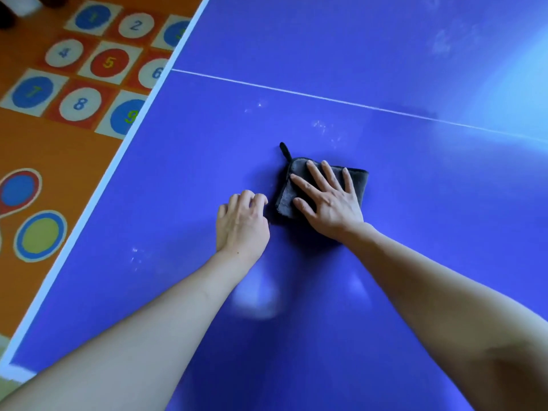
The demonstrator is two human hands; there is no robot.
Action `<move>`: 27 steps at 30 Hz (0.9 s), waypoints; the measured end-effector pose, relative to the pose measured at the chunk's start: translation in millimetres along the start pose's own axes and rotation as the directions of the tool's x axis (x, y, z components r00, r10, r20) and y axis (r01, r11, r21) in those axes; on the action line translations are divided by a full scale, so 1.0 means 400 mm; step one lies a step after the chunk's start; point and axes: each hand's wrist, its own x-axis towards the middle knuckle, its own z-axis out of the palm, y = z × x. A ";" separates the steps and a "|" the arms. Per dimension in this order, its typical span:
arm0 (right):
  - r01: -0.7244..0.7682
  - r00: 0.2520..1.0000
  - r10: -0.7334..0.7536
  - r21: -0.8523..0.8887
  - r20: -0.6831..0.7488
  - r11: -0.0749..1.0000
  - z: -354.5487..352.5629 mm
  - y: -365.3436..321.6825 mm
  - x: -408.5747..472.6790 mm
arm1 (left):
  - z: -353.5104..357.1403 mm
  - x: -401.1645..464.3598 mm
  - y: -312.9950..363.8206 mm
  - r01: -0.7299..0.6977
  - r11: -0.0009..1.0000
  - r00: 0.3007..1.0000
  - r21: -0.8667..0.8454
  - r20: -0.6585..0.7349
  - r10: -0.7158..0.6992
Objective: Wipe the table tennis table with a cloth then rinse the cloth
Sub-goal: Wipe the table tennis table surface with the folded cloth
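My right hand (330, 200) presses flat on the grey cloth (321, 188); left hand (243, 222) rests loosely curled, empty; firm, overlapping strokes toward the white smudges (321, 126) suit this counter (415, 262) best.

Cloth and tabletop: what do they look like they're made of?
Cloth: dark grey, fuzzy pile with a stitched edge and hanging loop, likely microfibre. Tabletop: smooth blue painted board with white lines; sheen and glare suggest a semi-gloss coating. Core not visible.

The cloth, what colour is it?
Dark grey, the cloth, seen from the head camera.
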 end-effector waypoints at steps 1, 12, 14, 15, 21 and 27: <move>-0.001 1.000 0.001 0.000 -0.006 1.000 -0.011 0.023 0.041 | 0.000 0.040 0.008 0.007 1.000 1.000 0.001 0.003 -0.007; -0.019 0.999 0.019 0.017 -0.027 1.000 -0.092 0.228 0.435 | 0.035 0.340 0.069 -0.010 0.998 0.999 0.060 0.051 0.007; -0.015 1.000 0.015 0.010 -0.024 1.000 -0.099 0.243 0.476 | 0.041 0.341 0.075 0.000 0.998 0.999 0.063 0.041 -0.003; -0.015 1.000 0.015 0.005 -0.019 1.000 -0.102 0.249 0.487 | 0.044 0.338 0.075 0.001 0.998 0.999 0.063 0.039 -0.004; -0.019 0.999 0.021 -0.026 0.045 0.999 -0.115 0.232 0.482 | 0.035 0.334 0.052 -0.053 0.998 0.993 0.044 0.106 0.048; 0.002 0.998 0.000 -0.032 0.064 0.999 -0.096 0.150 0.365 | -0.016 0.274 0.006 -0.075 0.997 0.990 -0.022 0.114 0.076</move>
